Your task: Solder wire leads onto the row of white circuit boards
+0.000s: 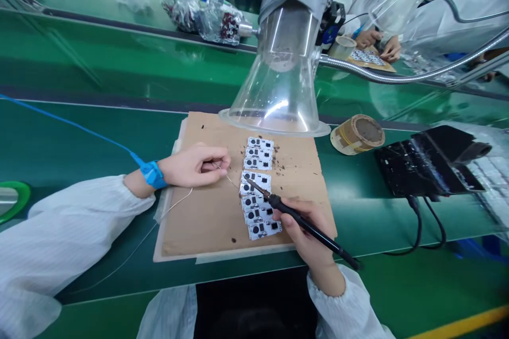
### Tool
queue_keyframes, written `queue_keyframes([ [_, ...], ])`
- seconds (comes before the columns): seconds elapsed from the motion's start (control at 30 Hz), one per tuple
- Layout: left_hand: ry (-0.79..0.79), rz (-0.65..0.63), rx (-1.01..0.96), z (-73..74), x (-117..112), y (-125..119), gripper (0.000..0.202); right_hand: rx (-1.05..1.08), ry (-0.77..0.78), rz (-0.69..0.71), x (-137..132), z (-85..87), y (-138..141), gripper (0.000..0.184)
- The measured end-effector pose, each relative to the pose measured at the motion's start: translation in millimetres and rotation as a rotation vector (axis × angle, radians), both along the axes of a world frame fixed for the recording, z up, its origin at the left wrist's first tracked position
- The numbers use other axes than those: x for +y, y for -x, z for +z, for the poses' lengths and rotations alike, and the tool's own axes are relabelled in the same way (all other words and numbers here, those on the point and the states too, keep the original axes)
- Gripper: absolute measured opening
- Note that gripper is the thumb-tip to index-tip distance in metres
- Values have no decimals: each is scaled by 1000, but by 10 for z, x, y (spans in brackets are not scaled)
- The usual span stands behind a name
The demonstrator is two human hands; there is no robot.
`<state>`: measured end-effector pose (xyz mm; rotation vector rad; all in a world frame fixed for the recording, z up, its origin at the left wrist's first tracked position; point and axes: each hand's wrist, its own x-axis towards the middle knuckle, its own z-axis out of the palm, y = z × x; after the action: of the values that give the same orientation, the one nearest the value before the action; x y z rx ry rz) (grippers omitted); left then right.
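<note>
My left hand point(199, 165) is closed in a pinch on a thin solder wire point(230, 180), whose end points at the circuit boards. The wire's tail runs back under the hand and down across the table. In my right hand point(308, 233) a black soldering iron point(294, 213) is held like a pen. Its tip reaches over one white circuit board point(259, 179) near the middle of a column of several such boards. A separate group of boards point(258, 153) lies just above. The boards rest on a brown cardboard sheet point(199, 222) with dark specks scattered about.
A clear fume hood point(278, 90) hangs over the cardboard's far edge. To the right stand a round taped container point(358, 135) and a black box with cables point(429, 161). A blue wrist-strap cord point(71, 123) crosses the left. Across the bench, a co-worker's hands point(377, 45) handle similar boards.
</note>
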<state>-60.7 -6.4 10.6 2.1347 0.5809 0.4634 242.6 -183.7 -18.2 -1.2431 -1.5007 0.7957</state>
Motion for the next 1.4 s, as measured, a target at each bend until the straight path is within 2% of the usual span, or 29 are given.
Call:
queue_keyframes([
  [0.43,-187,-34,-35,24,-17,-38,12,27,57,-28,-10,-18,9,15],
  [0.7,-185,-42,-39,44,-24,-26,11,-49,56,-11,-16,-26,-10,16],
  [1.4,-189,-41,-25,1,-12,-27,12,0,41,-24,-16,-46,-9,19],
])
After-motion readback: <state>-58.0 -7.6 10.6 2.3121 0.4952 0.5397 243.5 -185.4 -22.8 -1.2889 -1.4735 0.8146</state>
